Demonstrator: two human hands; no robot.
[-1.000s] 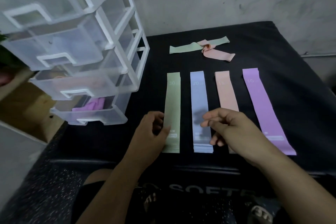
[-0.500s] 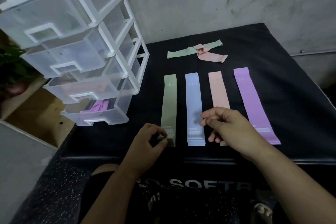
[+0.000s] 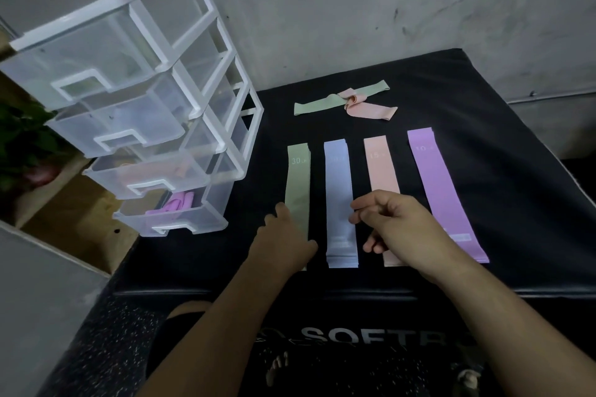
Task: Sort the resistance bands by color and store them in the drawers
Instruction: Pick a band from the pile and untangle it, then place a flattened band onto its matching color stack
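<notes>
While over the green band [image 3: 298, 184], grip of left hand [image 3: 283, 242] indiscernible; right hand [image 3: 406, 229] loose, empty.

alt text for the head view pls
Left hand covers the near end of a green band, beside a blue band, pink band and purple band on a black mat. Right hand hovers over the middle two; a drawer unit stands left.

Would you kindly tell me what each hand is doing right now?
Left hand: on the green band, grip hidden.
Right hand: open, loosely curled, holding nothing.
</notes>
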